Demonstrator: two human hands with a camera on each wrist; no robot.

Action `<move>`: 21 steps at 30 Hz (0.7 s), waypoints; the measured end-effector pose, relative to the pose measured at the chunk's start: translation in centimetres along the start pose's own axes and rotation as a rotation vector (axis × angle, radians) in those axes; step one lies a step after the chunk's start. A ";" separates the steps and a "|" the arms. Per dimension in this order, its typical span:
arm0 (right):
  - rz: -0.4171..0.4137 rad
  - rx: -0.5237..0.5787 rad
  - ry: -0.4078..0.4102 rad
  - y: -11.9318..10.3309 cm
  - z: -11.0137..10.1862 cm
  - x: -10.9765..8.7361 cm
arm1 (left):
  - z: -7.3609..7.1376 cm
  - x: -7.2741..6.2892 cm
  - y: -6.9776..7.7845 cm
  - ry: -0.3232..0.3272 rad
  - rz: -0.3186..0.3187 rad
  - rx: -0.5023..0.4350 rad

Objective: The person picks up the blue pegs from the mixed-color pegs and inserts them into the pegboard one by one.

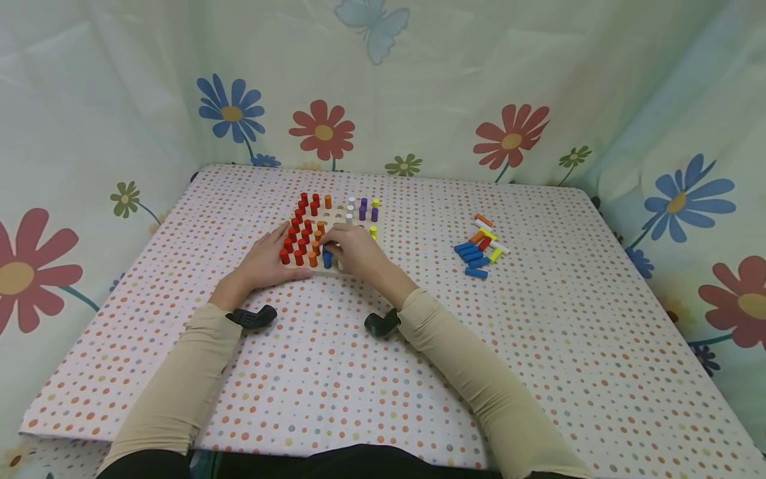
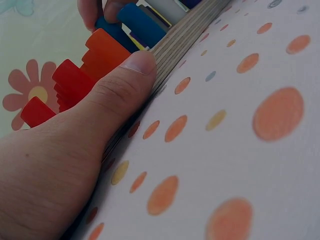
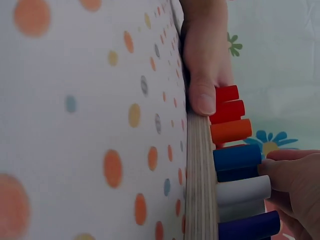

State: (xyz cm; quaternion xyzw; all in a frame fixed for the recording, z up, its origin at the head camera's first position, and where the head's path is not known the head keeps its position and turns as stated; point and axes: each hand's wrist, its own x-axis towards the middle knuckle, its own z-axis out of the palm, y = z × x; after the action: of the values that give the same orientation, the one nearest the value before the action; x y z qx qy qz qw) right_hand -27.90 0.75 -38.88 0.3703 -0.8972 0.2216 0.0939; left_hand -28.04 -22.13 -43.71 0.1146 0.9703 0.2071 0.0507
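Two hands: left hand (image 1: 262, 261), thumb spread, grips the board's (image 3: 201, 175) corner, likely steadying it; right hand (image 1: 360, 253) pinches a blue peg (image 2: 116, 35).

Left hand (image 2: 82, 115) at the pegboard (image 2: 175, 42)'s edge.
Its thumb lies along the layered wood, beside red pegs (image 2: 71, 76) and orange pegs (image 2: 104, 47); farther on, the right hand (image 2: 90, 12) touches a blue peg (image 2: 117, 36). Dotted cloth (image 2: 235, 155) spreads underneath.

No text, label, brand, number or sign can be read on anything in the three views.
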 end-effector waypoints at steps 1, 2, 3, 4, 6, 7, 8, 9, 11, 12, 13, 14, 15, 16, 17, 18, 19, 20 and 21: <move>0.003 0.003 -0.002 0.0 -0.1 0.0 | 0.0 0.0 0.0 0.000 0.002 0.001; 0.004 0.005 -0.001 0.1 -0.2 -0.1 | 0.0 0.0 0.0 -0.001 0.003 0.002; 0.003 0.005 0.000 0.1 -0.2 -0.1 | 0.0 0.0 0.0 -0.002 0.004 0.002; 0.002 0.003 -0.001 0.1 -0.3 -0.1 | 0.1 0.0 0.0 -0.003 0.005 0.003; 0.003 -0.007 0.000 0.2 -0.3 -0.1 | 0.1 0.0 0.0 -0.005 0.006 0.004; 0.006 -0.013 -0.002 0.2 -0.3 -0.1 | 0.1 0.0 0.0 -0.006 0.005 0.003; 0.009 -0.020 -0.006 0.3 -0.3 -0.1 | 0.1 0.0 0.0 -0.006 0.004 0.001; 0.011 -0.027 -0.012 0.3 -0.4 -0.1 | 0.1 0.0 0.0 -0.006 0.004 0.000; 0.014 -0.040 -0.031 0.2 -0.5 0.0 | 0.0 0.0 0.1 -0.005 0.003 -0.006; 0.013 -0.044 -0.044 0.1 -0.5 0.0 | 0.0 0.0 0.1 -0.005 0.003 -0.009; 0.012 -0.052 -0.058 0.1 -0.6 0.1 | 0.0 0.0 0.1 -0.005 0.002 -0.010; 0.011 -0.061 -0.074 0.0 -0.7 0.1 | 0.0 0.0 0.0 -0.005 0.000 -0.011; 0.010 -0.072 -0.089 -0.1 -0.7 0.2 | 0.0 0.0 0.0 -0.006 -0.001 -0.011; 0.010 -0.082 -0.103 -0.2 -0.8 0.2 | 0.0 0.0 0.0 -0.007 -0.002 -0.011; 0.011 -0.095 -0.114 -0.2 -0.8 0.2 | 0.0 0.0 0.0 -0.008 -0.004 -0.010; 0.014 -0.101 -0.121 -0.3 -0.8 0.2 | 0.0 0.0 0.0 -0.009 -0.006 -0.010; 0.016 -0.111 -0.128 -0.4 -0.8 0.2 | -0.1 0.0 0.0 -0.010 -0.008 -0.009; 0.011 -0.120 -0.127 -0.4 -0.9 0.2 | -0.1 0.0 0.0 -0.010 -0.009 -0.009; 0.007 -0.127 -0.126 -0.5 -0.9 0.2 | -0.1 -0.1 0.1 -0.010 -0.010 -0.009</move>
State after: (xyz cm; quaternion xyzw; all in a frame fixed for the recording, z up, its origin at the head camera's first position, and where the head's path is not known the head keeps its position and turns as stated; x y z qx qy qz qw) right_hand -27.71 0.74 -37.87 0.3737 -0.9148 0.1408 0.0600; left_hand -27.97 -22.11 -43.61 0.1104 0.9696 0.2106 0.0573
